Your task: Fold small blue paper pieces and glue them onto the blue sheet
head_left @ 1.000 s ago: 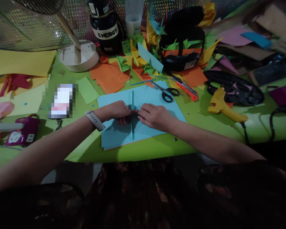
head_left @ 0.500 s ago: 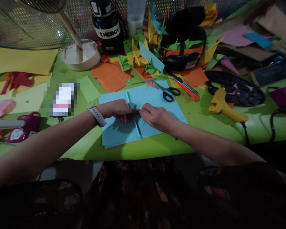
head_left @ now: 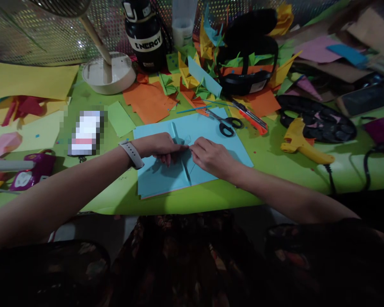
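A small folded piece of light blue paper (head_left: 187, 139) lies between my two hands, its pointed tip showing above the fingers. My left hand (head_left: 162, 146) has its index finger reaching right onto that piece, the other fingers curled below. On the right side, my right hand (head_left: 211, 157) pinches the piece at its edge; the fingers hide most of it. Both hands are over larger light blue sheets (head_left: 156, 183), stacked on the green table cover. A raised fold or strip (head_left: 185, 171) crosses the top sheet beneath my left fingers.
Black-handled scissors (head_left: 227, 126) and an orange cutter knife (head_left: 250, 116) lie behind my hands. A yellow glue gun (head_left: 302, 143) sits right by a black tray (head_left: 326, 119). Further back are a black bottle (head_left: 145, 42), a white lamp base (head_left: 109, 74), orange paper (head_left: 149, 102) and a phone (head_left: 85, 133).
My right hand has shifted very slightly right, its fingers a little further from the left fingertip. The whole view has drifted slightly; otherwise things lie as before.
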### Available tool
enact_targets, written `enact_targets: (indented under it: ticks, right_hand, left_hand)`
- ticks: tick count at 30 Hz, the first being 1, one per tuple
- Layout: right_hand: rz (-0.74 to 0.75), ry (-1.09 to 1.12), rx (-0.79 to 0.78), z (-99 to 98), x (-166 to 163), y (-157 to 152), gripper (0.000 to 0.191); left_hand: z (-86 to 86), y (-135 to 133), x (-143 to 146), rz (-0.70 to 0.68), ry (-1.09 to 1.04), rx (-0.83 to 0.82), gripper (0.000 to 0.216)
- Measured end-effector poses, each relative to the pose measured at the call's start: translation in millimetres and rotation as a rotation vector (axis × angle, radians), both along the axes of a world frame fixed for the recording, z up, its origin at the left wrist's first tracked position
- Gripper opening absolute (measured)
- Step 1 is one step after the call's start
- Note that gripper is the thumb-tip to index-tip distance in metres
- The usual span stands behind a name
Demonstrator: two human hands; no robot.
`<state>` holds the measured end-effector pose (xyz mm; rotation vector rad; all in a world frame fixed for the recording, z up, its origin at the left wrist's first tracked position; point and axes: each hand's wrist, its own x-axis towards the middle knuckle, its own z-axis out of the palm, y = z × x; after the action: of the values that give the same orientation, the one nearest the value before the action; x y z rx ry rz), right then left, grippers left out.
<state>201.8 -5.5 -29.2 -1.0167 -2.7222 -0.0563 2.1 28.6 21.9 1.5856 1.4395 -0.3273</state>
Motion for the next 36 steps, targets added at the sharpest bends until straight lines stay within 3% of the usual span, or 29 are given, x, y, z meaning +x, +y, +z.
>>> enact_targets:
  ticks: [11,20,22,24,27,31,36]
  right_hand:
    - [0.062,0.103,-0.057,0.9,12,3,0.024]
    - [0.132,0.033,0.036,3.6,17,0,0.029]
    - [0.124,0.027,0.051,2.4,16,-1,0.028]
    - [0.118,0.028,0.049,1.1,15,-2,0.026]
    - [0.102,0.036,0.042,0.3,13,-2,0.025]
    - [0.054,0.042,0.067,0.9,12,-3,0.027]
    - [0.007,0.112,0.122,-0.3,14,-3,0.026]
  left_hand:
    - [-2.3,-1,-3,0.101,-0.038,-0.059,0.056]
    - [-1.2,-12,-4,0.126,-0.112,0.003,0.050]
    - [-1.5,-29,-2,0.118,-0.084,0.183,0.050]
    - [-3.9,-51,0,0.051,0.046,0.605,0.041]
    - [-12.5,-81,-2,-0.236,0.104,1.067,0.032]
    - [-23.4,-95,-5,-0.486,0.170,1.217,0.039]
    - [-22.1,-80,-4,-0.553,0.198,1.276,0.039]
